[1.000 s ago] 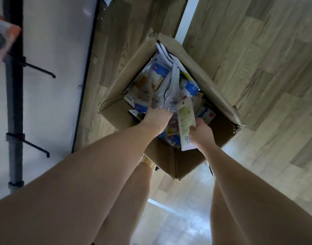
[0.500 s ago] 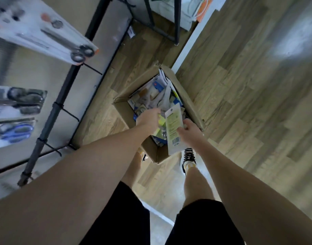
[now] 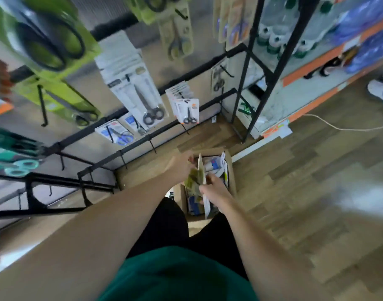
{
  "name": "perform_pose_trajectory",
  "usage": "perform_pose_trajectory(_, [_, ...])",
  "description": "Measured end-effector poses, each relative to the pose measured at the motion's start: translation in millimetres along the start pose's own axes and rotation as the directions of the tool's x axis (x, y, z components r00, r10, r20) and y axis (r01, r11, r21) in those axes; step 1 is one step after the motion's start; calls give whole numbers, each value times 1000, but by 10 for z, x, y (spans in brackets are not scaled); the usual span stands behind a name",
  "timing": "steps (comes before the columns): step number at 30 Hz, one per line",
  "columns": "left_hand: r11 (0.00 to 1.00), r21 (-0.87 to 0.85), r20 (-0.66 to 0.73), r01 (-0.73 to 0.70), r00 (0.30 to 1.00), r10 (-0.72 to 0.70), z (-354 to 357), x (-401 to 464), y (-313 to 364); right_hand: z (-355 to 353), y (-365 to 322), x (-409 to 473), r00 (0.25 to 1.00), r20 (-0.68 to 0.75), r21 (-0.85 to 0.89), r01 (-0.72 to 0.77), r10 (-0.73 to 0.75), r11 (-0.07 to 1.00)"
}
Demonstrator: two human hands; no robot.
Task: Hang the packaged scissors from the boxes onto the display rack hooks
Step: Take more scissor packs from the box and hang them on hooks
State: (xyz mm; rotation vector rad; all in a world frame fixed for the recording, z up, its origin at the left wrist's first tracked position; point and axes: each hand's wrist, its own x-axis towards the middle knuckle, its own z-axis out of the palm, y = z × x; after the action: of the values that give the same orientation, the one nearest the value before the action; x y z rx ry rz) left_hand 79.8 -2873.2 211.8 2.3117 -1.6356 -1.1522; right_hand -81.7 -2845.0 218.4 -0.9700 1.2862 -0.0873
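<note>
An open cardboard box (image 3: pixel 232 181) of packaged scissors stands on the floor below me. Above it, my left hand (image 3: pixel 179 168) and my right hand (image 3: pixel 214 189) both grip a bundle of yellow-green and white scissor packs (image 3: pixel 197 178), held upright between them. The black display rack (image 3: pixel 129 148) rises to the left and ahead. Packaged scissors hang there: a grey pack (image 3: pixel 134 88), a small orange-trimmed stack (image 3: pixel 185 105), a blue-handled pack (image 3: pixel 116 132), large green packs (image 3: pixel 49 40). Bare hooks (image 3: pixel 152 146) stick out of the lower bars.
A second black shelf frame (image 3: pixel 262 68) with goods stands ahead to the right, with orange-edged shelving (image 3: pixel 316 59) beyond. A pale cord (image 3: pixel 338 127) trails over the wood floor. Another person's grey shoe (image 3: pixel 379 90) is at the far right.
The view has swung up from the box to the rack as I straighten. Both hands have lifted the packs out of the box and hold them higher above it.
</note>
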Motion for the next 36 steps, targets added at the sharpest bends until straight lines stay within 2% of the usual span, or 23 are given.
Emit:
perform_pose_trajectory(5, [994, -68, -85, 86, 992, -92, -597, -609, -27, 236, -406, -395, 991, 67, -202, 125, -113, 971])
perform_pose_trajectory(11, [986, -83, -103, 144, 983, -152, -1098, -1274, -235, 516, -712, -685, 974, 6, -429, 208, -227, 879])
perform_pose_trajectory(13, [980, -114, -78, 163, 982, -173, -1229, -1473, -329, 661, -737, -704, 970, -9, -413, 217, -242, 884])
perform_pose_trajectory(15, [976, -146, -61, 163, 983, -173, -1317, -1664, -452, 825, -774, -795, 974, -50, -306, 195, -221, 932])
perform_pose_trajectory(18, [974, -157, -85, 163, 980, -177, -1394, -1963, -603, 1074, -788, -949, 948, -103, -217, 273, -300, 937])
perform_pose_trajectory(23, [963, -230, -101, 140, 981, -167, -1440, -2483, -872, 1491, -765, -1217, 931, -118, -345, 288, -346, 893])
perform_pose_trajectory(27, [981, -159, -173, 111, 975, -138, -1483, -2914, -1114, 1836, -721, -1487, 905, -125, -423, 322, -406, 847])
perform_pose_trajectory(32, [993, -80, -317, 91, 942, -112, -1659, -3333, -1351, 2191, -650, -1757, 882, -135, -354, 382, -451, 853])
perform_pose_trajectory(36, [994, -43, -410, 99, 906, -108, -1811, -3478, -1420, 2360, -641, -1879, 874, -142, -372, 389, -465, 843])
